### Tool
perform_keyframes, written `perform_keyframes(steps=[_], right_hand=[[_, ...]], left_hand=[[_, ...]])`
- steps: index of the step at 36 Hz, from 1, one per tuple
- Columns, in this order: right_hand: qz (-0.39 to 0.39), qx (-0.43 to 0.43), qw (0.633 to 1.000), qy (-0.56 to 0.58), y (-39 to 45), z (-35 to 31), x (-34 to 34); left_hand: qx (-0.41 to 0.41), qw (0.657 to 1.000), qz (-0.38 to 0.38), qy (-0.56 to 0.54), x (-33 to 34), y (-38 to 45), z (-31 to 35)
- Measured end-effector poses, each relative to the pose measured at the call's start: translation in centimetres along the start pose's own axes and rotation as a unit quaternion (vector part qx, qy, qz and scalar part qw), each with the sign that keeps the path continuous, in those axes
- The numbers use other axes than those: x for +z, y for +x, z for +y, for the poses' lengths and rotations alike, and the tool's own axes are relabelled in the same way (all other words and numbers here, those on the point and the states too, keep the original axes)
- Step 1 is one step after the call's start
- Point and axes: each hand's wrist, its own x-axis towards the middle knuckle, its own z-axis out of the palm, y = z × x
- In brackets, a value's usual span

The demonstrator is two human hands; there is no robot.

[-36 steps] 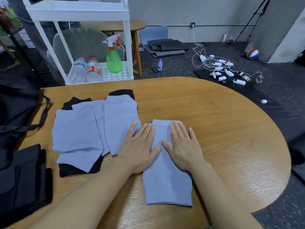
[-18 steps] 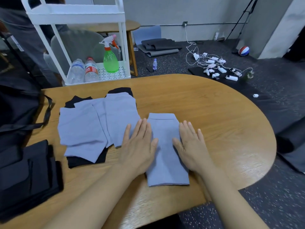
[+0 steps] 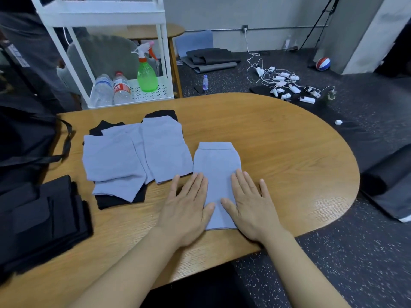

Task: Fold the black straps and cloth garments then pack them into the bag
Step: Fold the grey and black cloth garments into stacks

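Both flat, the left hand and right hand press the grey cloth, whose long axis runs straight ahead between them.

Bare table lies open right of the folded blue garment; leftward, the overlapping blue pile blocks passage; black folded items and what appears a bag occupy the left edge.
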Motion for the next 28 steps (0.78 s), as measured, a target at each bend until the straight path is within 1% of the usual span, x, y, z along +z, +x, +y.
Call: perform_keyframes(steps=[3,7,9,10,11,13,14,16,18,21,23,25,28], right_hand=[[-0.007,0.004,1.0,0.003,0.0,0.1,-0.3],[0.009,0.015,1.0,-0.002,0.0,0.9,0.1],[0.017,0.015,0.999,0.033,-0.1,1.2,0.1],[0.029,0.007,0.997,0.071,-0.3,1.3,0.0],[0.048,-0.002,0.992,0.116,-0.5,1.3,-0.2],[0.095,-0.017,0.978,0.187,-1.3,1.3,-0.6],[0.119,-0.027,0.972,0.203,-1.8,1.3,-0.7],[0.149,-0.058,0.964,0.215,-2.9,1.1,-0.8],[0.134,-0.083,0.963,0.22,-4.0,0.8,-0.6],[0.077,-0.083,0.967,0.227,-4.7,0.6,-0.3],[0.064,-0.073,0.967,0.236,-4.7,0.8,-0.3],[0.053,-0.071,0.97,0.225,-4.5,0.8,-0.9],[0.04,-0.076,0.973,0.214,-4.6,0.6,-1.7]], left_hand=[[0.004,1.0,-0.009,0.012,0.1,-0.4,-0.8],[0.011,0.999,-0.023,0.023,-0.5,-0.4,-1.4],[0.008,0.999,-0.032,0.007,-0.7,-0.6,-1.7],[0.008,1.0,-0.017,-0.01,-0.7,-0.8,-2.0],[0.012,0.999,0.015,-0.033,-0.8,-1.0,-2.2],[0.037,0.989,0.1,-0.105,-1.0,-1.7,-2.2],[0.057,0.981,0.129,-0.135,-1.1,-2.1,-2.2],[0.095,0.975,0.142,-0.144,-1.0,-2.8,-2.2],[0.116,0.976,0.113,-0.147,-1.0,-3.4,-2.2],[0.098,0.98,0.077,-0.152,-1.6,-3.4,-2.1],[0.101,0.982,0.085,-0.133,-1.8,-2.9,-2.1],[0.112,0.982,0.097,-0.116,-1.9,-2.5,-2.0],[0.106,0.983,0.109,-0.106,-1.8,-2.4,-2.0]])
